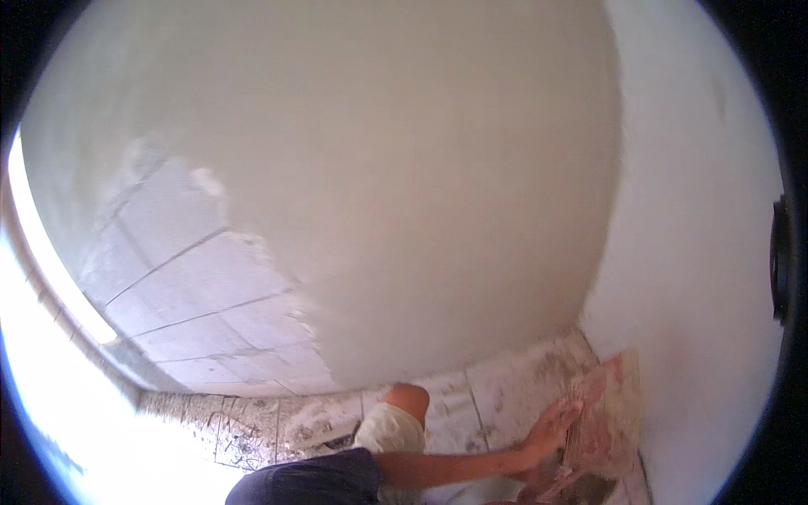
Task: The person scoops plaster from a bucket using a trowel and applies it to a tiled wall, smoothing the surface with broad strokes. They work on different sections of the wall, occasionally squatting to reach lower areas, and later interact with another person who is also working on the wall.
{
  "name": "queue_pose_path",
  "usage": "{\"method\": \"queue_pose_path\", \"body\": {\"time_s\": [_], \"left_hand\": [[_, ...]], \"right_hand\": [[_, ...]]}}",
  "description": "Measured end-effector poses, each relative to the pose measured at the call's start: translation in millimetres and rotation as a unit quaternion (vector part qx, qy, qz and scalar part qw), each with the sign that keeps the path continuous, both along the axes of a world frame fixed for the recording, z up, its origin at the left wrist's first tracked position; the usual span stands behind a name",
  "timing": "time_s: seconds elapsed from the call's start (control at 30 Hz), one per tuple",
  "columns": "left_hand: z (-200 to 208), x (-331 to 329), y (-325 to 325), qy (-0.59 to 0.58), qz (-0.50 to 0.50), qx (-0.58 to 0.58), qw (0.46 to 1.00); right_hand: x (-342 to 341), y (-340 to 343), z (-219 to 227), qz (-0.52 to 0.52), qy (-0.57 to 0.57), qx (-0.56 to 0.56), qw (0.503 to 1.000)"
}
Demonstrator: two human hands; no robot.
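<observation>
A flat rectangular plastering float (608, 412), smeared beige and reddish, is tilted up at the lower right, close to the white side wall. My left hand (549, 433) reaches across from a dark sleeve and is closed at the float's left edge, fingertips against it. Just below, my right hand (547, 488) is partly visible at the float's lower side, near the bottom of the picture. It appears closed on the float, though most of its fingers are hidden. Ahead, smooth grey-beige plaster (438, 185) covers most of the wall; bare pale blocks (194, 278) with dark joints show at its lower left.
The smooth white side wall (699, 210) meets the plastered wall at a corner on the right. Dirty, splattered tiles (522, 379) cover the floor. My bent knee (407, 399) in pale shorts is near the wall's base. Bright light enters by an opening (50, 362) on the left.
</observation>
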State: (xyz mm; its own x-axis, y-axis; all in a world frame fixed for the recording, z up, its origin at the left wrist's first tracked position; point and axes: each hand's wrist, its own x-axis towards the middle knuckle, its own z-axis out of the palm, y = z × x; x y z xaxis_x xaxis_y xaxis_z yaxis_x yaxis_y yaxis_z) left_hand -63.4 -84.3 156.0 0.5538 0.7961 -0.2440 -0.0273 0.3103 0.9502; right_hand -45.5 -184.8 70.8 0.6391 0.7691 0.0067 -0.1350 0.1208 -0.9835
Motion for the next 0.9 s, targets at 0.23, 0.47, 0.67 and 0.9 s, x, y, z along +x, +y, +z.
{"method": "queue_pose_path", "body": {"time_s": [0.23, 0.47, 0.67, 0.9], "left_hand": [[60.8, -63.0, 0.7, -0.041, 0.211, 0.053, 0.975], [67.8, -134.4, 17.8, 0.007, 0.249, 0.073, 0.966], [44.7, -209.9, -0.7, 0.081, 0.343, 0.139, 0.925], [146.7, -347.7, 80.1, 0.381, 0.411, 0.560, 0.610]], "right_hand": [[-35.7, 65.3, 43.3, 0.168, 0.065, 0.010, 0.983], [-42.9, 92.6, 26.3, 0.181, 0.079, 0.049, 0.979], [-82.9, 104.4, 6.8, 0.164, 0.120, 0.133, 0.970], [-74.1, 108.9, 82.6, 0.259, 0.456, 0.124, 0.842]]}}
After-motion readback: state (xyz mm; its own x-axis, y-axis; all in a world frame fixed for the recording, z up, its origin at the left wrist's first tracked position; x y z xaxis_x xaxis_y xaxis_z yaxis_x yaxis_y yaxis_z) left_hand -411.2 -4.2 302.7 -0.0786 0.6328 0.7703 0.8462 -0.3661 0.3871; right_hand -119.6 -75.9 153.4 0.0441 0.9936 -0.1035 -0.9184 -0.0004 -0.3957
